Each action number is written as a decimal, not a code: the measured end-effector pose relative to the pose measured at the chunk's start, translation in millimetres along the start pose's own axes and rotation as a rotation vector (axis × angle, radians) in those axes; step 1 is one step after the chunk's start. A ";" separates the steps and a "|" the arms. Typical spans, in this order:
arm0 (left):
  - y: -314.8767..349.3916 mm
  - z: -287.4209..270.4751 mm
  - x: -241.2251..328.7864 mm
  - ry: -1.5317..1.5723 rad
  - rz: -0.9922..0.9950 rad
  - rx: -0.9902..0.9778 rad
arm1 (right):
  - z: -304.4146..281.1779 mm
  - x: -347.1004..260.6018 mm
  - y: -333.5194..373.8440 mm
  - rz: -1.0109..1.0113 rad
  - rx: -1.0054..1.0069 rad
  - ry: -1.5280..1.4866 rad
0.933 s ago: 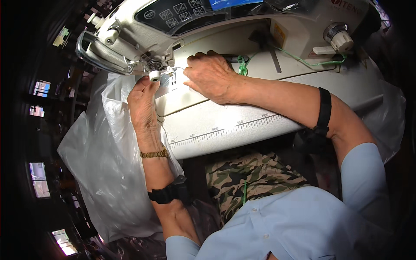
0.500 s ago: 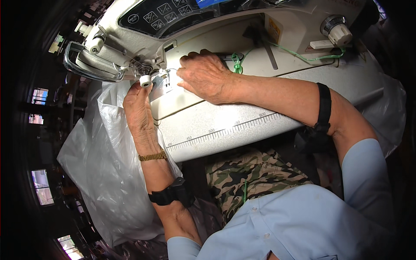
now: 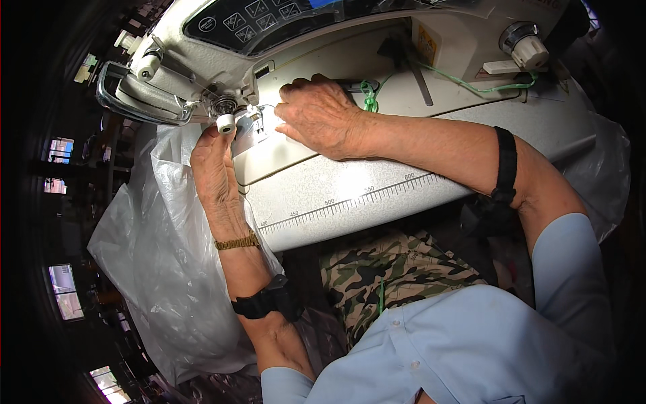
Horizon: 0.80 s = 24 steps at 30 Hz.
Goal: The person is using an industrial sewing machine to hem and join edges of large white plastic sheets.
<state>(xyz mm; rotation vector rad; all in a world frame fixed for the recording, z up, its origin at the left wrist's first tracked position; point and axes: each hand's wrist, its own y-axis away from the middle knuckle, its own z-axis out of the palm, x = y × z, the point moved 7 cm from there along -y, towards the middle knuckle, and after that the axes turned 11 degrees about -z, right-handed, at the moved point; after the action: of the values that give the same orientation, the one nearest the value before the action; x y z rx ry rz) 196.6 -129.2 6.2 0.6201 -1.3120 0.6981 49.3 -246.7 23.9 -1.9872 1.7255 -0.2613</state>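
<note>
At a white sewing machine (image 3: pixel 219 62), both my hands are close to the lit needle area. My left hand (image 3: pixel 215 168) reaches up on the left of the presser foot (image 3: pixel 258 124), its fingers drawn together. A white tension knob (image 3: pixel 226 124) partly covers its fingertips, so what they hold is hidden. My right hand (image 3: pixel 319 120) is just right of the presser foot, palm down above the machine bed (image 3: pixel 296 165). Its fingers curl inward and the thumb points toward the foot. Anything pinched in it is too small or hidden to make out.
Clear plastic sheeting (image 3: pixel 158 269) hangs at the left of the bed. A measuring scale (image 3: pixel 350 200) runs along the front edge. Green cord (image 3: pixel 369 97) is knotted beside my right wrist, with more green cord (image 3: pixel 471 87) by the machine's pillar. A dial (image 3: pixel 526 50) sits on the right.
My right hand has shifted very slightly at the presser foot. My left hand stays in nearly the same place, and the whole view has moved a little.
</note>
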 end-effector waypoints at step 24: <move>0.5 10.8 0.5 -0.065 0.003 0.027 | 0.3 0.5 0.1 0.014 0.001 0.011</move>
<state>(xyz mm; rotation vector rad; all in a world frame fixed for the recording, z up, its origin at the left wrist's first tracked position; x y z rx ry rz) 189.4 -137.0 8.4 0.6676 -1.3652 0.7040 49.4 -247.1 23.5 -1.9766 1.7449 -0.2684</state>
